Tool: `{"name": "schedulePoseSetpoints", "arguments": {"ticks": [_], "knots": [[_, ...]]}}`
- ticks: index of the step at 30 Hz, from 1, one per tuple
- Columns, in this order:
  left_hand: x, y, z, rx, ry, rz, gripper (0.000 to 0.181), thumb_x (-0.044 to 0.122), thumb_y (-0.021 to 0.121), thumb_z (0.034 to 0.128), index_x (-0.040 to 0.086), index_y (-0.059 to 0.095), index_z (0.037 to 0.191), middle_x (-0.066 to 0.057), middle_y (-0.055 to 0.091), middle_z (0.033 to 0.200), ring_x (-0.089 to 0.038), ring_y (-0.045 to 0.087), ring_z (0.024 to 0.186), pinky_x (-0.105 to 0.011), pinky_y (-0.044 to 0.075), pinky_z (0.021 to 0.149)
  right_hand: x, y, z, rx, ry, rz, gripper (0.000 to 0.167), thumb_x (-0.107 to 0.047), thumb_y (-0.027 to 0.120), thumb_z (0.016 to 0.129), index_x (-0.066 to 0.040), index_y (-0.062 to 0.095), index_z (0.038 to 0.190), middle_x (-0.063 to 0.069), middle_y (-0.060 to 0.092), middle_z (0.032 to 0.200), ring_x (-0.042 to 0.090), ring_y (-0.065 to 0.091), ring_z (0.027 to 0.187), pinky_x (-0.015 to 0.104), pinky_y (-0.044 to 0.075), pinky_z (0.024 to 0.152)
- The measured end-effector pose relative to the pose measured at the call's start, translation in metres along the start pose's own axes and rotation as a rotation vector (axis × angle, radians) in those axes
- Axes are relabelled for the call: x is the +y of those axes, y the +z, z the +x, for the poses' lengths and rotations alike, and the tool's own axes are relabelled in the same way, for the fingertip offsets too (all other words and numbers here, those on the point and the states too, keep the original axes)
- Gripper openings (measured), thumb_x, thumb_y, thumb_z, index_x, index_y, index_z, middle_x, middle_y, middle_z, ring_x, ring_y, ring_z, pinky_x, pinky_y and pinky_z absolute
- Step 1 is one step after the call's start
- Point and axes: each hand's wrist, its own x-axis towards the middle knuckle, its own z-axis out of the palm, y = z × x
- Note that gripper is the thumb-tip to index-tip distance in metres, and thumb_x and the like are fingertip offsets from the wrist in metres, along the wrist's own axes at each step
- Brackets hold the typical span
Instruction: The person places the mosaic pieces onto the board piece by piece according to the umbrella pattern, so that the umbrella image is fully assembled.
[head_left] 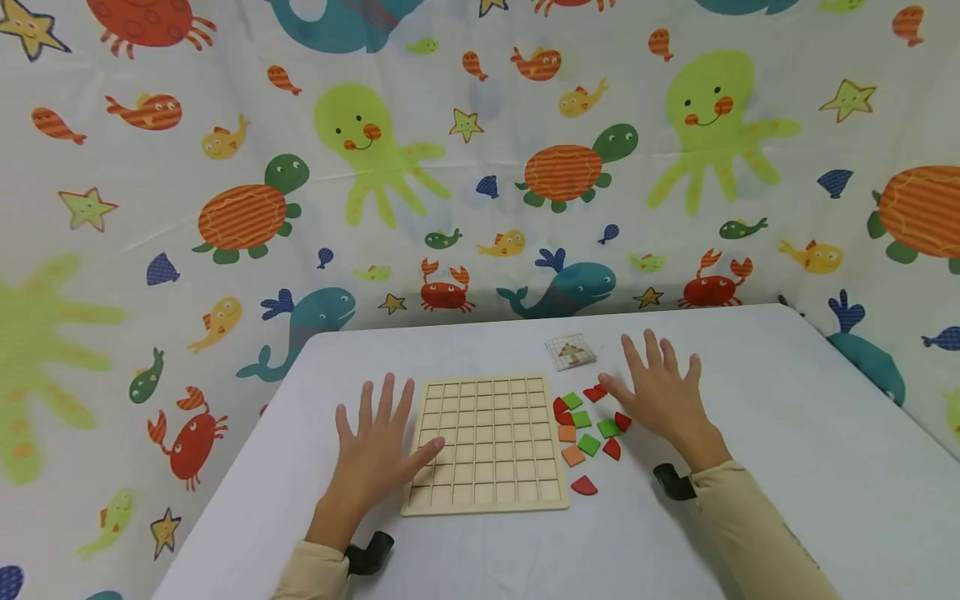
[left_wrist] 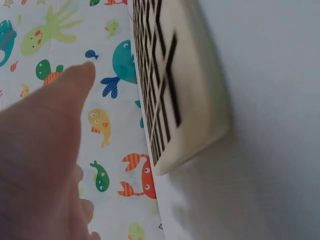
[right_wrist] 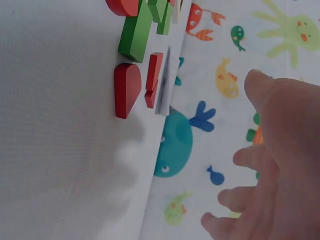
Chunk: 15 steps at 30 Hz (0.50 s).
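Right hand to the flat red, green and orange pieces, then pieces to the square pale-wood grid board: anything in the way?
Nothing visible blocks either path. The pieces lie loose between the right hand and the board. The bare left hand overlaps only the board's left side in the head view.

Grid board point(head_left: 485, 443) on worktop point(head_left: 795, 400); loose pieces point(head_left: 581, 419) just right of it; card point(head_left: 571, 352) behind pieces; curtain point(head_left: 480, 179) behind worktop.

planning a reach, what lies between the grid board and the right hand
Loose red, green and orange pieces lie between the grid board and the right hand, as the head view shows.
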Motion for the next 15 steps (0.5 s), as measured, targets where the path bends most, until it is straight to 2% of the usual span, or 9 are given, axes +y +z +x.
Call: {"name": "schedulePoseSetpoints", "arguments": {"ticks": [4, 7, 11, 15], "knots": [[0.003, 0.004, -0.010, -0.051, 0.006, -0.027, 0.111, 0.074, 0.064, 0.0924, 0.007, 0.023, 0.171, -0.023, 0.010, 0.177, -0.052, 0.002, 0.160, -0.081, -0.003, 0.116, 0.000, 0.002, 0.000, -0.039, -0.003, 0.025, 0.087, -0.049, 0.062, 0.106, 0.003, 0.027, 0.167, 0.038, 0.015, 0.169, 0.060, 0.016, 0.153, 0.081, 0.003, 0.117], [0.006, 0.006, -0.016, -0.071, 0.013, -0.036, 0.114, 0.076, 0.065, 0.0905, 0.005, 0.024, 0.170, -0.024, 0.012, 0.176, -0.051, 0.004, 0.160, -0.080, -0.003, 0.116, -0.001, 0.002, 0.000, -0.060, -0.018, 0.046, 0.083, -0.047, 0.062, 0.107, 0.005, 0.031, 0.164, 0.040, 0.022, 0.166, 0.060, 0.026, 0.150, 0.081, 0.013, 0.116], [0.009, 0.009, -0.024, -0.110, 0.021, -0.046, 0.118, 0.078, 0.067, 0.0871, 0.005, 0.025, 0.170, -0.023, 0.014, 0.176, -0.050, 0.006, 0.160, -0.080, -0.001, 0.117, -0.003, 0.001, 0.000, -0.085, -0.050, 0.059, 0.077, -0.041, 0.062, 0.108, 0.007, 0.037, 0.161, 0.041, 0.034, 0.161, 0.059, 0.040, 0.144, 0.077, 0.032, 0.112], [0.013, 0.010, -0.030, -0.175, 0.036, -0.028, 0.120, 0.084, 0.064, 0.0846, 0.007, 0.028, 0.170, -0.021, 0.014, 0.177, -0.049, 0.007, 0.161, -0.079, -0.001, 0.118, -0.003, 0.001, 0.001, -0.118, -0.071, 0.094, 0.072, -0.036, 0.064, 0.108, 0.008, 0.040, 0.159, 0.039, 0.040, 0.159, 0.057, 0.043, 0.143, 0.071, 0.040, 0.109]]}}
